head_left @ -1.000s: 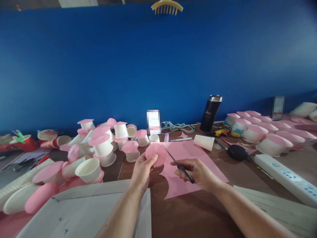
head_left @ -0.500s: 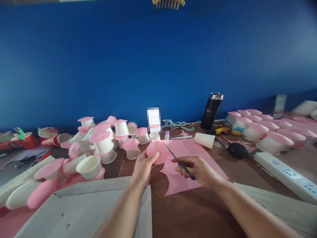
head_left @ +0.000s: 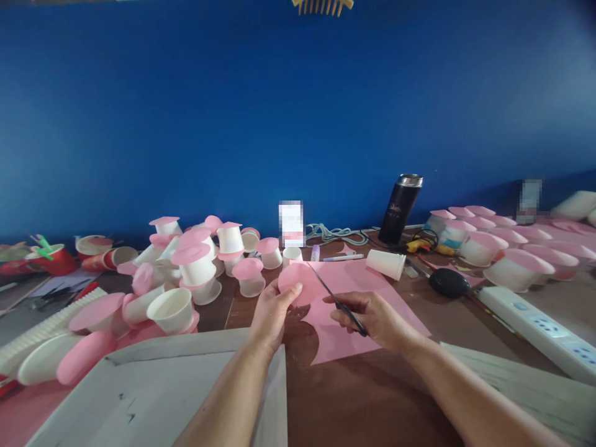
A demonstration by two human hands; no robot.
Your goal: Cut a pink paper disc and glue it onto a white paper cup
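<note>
Between the thumb and fingers of my left hand (head_left: 272, 313) is a round pink paper disc (head_left: 294, 279), held up over the table. My right hand (head_left: 372, 316) grips black scissors (head_left: 344, 308), their blades pointing up and left toward the disc's right edge. I cannot tell whether the blades touch the disc. Below both hands lies a pink paper sheet (head_left: 363, 335) with curved pieces cut out of its left side. Just behind the disc stands a small white paper cup (head_left: 292, 254), and another white paper cup (head_left: 385, 264) lies on its side at the sheet's far corner.
Several paper cups topped with pink discs crowd the left (head_left: 193, 267) and the right (head_left: 516, 267). A black thermos (head_left: 401, 208) stands by the blue wall. At the right lie a black rubber bulb (head_left: 448, 282) and a white power strip (head_left: 542, 326). A white board (head_left: 195, 385) covers the front left.
The view has shifted very slightly, so the things appear a little to the right. Both hands keep nearly the same pose, with the disc and scissors still held.
</note>
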